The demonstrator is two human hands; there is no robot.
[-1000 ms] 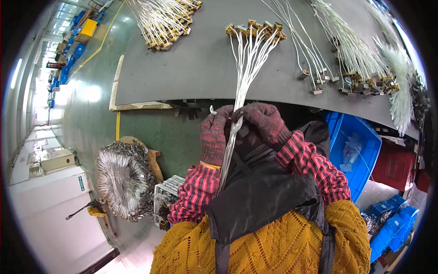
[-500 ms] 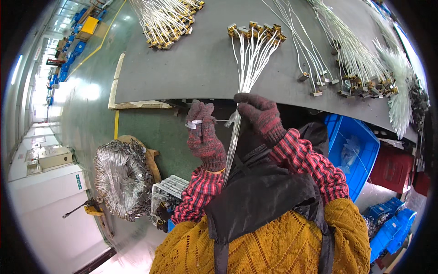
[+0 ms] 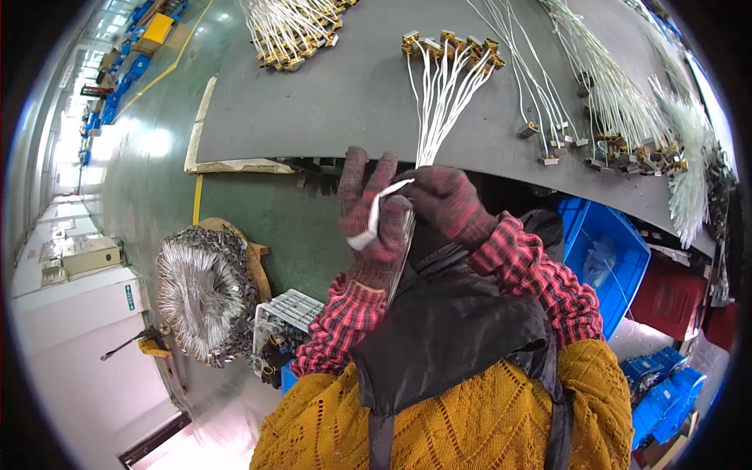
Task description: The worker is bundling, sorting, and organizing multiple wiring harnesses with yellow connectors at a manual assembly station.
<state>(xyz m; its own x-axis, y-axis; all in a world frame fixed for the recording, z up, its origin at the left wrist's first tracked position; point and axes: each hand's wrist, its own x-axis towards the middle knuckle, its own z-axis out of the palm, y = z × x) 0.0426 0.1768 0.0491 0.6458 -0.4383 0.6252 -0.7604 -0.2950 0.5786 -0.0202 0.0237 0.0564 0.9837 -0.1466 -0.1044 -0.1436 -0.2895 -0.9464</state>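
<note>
A bundle of white cables with brass-coloured metal connectors lies over the table's near edge, its lower ends running down between my hands toward my apron. My right hand, in a dark red and grey knit glove, is closed round the bundle just below that edge. Left of it is my gloved left hand, two fingers pointing up, with a thin white strip looped across it. The strip's upper end reaches to my right hand's fingertips. Whether it passes round the cables is hidden.
More cable bundles lie on the grey table, at its far left and along its right. A blue bin stands at right. On the floor at left are a large coil of cables and a white crate.
My left hand has moved right and up against the bundle, bringing the white strip to my right hand. My right hand has slid slightly down the cables.
</note>
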